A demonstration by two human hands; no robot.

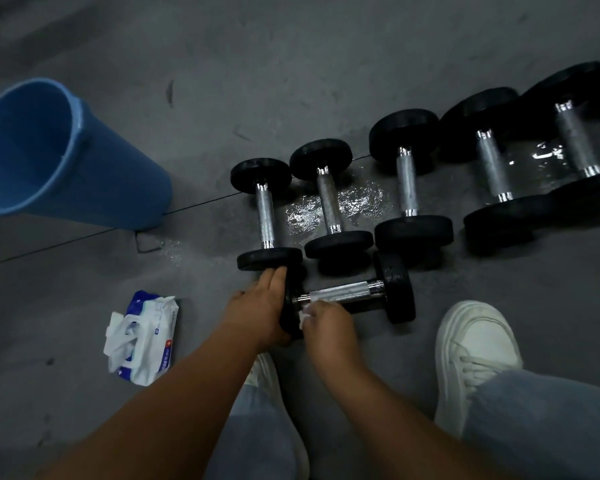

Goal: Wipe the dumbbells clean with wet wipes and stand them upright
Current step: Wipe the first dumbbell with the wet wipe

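Lying on the floor point(291, 64) before the dumbbell row point(329, 199), one dumbbell point(395, 289) had the left hand point(260, 317) pressed on its end, fingers straight and together; the right hand point(329, 325) pinched a wet wipe point(305, 315) against its handle point(343, 292).

Gym floor extras: bucket, shoes, wet spots.
Blue plastic bucket point(118, 181) at 9 o'clock, mouth twd the cam, base just by a thin floor seam point(66, 242) running diag from 8 o'clock up twd centre. Dark grey floor point(222, 64) w/ scuff marks; shiny wet patch point(305, 213) nr centre, another point(548, 150) at 3 o'clock. White lace-up shoe point(475, 348) at 5 o'clock, pale jeans leg point(551, 427) over its heel. 2nd white shoe point(267, 375) at 6 o'clock, mostly hidden.
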